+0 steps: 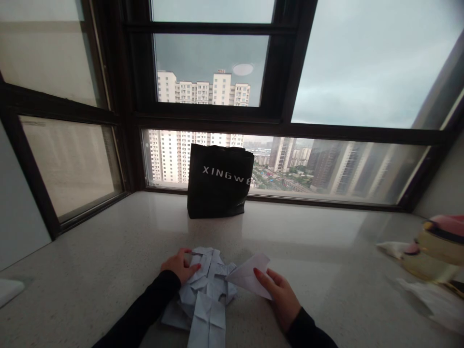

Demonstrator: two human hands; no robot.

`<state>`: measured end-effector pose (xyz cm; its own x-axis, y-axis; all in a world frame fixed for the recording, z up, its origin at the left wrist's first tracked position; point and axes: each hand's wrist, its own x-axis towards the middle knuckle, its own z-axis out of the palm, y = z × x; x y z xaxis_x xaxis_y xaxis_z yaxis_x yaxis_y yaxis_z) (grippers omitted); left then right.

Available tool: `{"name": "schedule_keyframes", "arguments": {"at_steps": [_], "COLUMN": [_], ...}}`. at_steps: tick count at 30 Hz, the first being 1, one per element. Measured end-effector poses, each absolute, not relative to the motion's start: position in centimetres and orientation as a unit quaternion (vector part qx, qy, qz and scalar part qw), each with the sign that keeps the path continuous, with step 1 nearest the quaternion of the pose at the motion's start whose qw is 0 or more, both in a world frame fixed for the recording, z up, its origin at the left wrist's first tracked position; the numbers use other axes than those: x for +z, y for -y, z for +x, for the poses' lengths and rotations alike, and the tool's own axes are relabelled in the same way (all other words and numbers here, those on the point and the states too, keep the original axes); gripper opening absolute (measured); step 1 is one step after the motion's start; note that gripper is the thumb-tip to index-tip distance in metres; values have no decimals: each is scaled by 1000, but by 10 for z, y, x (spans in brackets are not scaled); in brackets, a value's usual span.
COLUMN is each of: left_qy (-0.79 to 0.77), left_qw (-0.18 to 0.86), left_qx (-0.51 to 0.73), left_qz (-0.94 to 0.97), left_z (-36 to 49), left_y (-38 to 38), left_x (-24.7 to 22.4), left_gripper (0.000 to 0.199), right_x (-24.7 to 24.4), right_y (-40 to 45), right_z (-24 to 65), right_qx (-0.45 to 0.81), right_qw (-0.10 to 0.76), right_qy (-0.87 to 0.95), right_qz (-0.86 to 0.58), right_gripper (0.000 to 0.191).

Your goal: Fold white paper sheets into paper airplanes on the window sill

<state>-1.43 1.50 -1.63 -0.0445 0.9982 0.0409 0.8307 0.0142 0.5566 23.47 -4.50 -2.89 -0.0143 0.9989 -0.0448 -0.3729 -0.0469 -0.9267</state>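
Note:
A folded white paper piece with many creases and flaps lies on the pale speckled sill in front of me. My left hand rests on its upper left part, thumb on top and fingers at the far edge. My right hand pinches a separate pointed sheet of folded paper between thumb and fingers. The tip of that sheet points left and meets the right side of the creased piece. Whether the tip is tucked in or only touching, I cannot tell.
A black bag with white letters stands by the window. At the right edge are a pink and yellow object and crumpled clear plastic. A white object lies at the left edge.

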Motion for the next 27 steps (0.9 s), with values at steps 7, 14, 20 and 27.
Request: {"name": "schedule_keyframes", "arguments": {"at_steps": [7,14,20,27], "left_qy": [-687,-622,-594,-590], "left_qw": [225,311,312,151], "left_qx": [223,316,396,507], "left_qz": [654,646,627,610], "left_z": [-9,-27,-33,-43], "left_y": [-13,-24,-21,-5], "left_x": [-20,-25,-9,29], "left_gripper": [38,31,43,32], "right_x": [-27,-27,-26,-25], "right_y": [45,45,47,46], "right_z": [234,234,234,233], "right_qx": [594,590,593,580], "right_qw": [569,567,564,570], "right_qy": [387,395,402,406], "right_qz": [-416,-418,-410,-417], "right_gripper": [31,33,30,30]}}
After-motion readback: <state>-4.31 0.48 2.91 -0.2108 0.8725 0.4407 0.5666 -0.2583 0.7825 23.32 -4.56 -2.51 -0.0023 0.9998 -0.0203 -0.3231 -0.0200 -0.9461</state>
